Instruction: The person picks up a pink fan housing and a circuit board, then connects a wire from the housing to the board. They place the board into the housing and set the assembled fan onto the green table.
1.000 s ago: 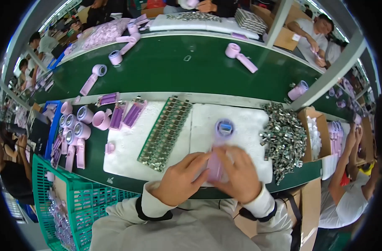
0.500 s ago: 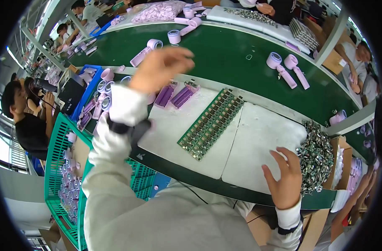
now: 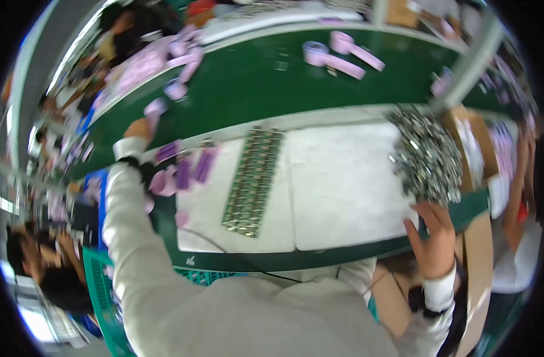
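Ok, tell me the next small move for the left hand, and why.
I'd probably draw the lilac device toward the white pad with the left hand: that hand seems to touch its near end, though blur hides the grip, and the right hand is open beside the metal parts, seemingly holding nothing.
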A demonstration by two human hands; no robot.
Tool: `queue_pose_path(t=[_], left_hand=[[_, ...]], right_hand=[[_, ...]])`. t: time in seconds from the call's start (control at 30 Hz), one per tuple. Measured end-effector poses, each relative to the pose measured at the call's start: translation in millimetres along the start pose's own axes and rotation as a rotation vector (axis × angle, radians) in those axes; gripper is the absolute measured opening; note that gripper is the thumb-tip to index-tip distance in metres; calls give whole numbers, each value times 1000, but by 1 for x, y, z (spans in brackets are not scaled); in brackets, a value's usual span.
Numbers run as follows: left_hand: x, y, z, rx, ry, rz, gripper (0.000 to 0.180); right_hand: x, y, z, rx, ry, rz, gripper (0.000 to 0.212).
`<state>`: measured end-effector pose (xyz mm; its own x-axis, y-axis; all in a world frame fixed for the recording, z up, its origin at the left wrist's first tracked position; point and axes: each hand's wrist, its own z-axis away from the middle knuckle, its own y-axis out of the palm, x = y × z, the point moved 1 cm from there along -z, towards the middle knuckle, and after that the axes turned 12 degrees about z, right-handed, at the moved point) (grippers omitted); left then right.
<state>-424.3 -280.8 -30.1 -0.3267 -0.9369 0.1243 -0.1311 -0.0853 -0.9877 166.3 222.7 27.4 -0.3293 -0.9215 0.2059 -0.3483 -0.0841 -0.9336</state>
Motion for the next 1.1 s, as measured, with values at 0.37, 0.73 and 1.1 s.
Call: queue_pose_path(t=[0.37, 0.73, 1.1], left_hand=[[-324, -159, 207, 318, 461, 938, 25], [-443, -112, 289, 163, 1033, 175, 13], [-430, -169, 247, 361, 1322, 218, 12]], right_hand=[[53, 35, -18, -82, -227, -359, 32], [37, 70, -16, -71, -237, -354, 27], [19, 60, -19, 63, -183, -459, 15]])
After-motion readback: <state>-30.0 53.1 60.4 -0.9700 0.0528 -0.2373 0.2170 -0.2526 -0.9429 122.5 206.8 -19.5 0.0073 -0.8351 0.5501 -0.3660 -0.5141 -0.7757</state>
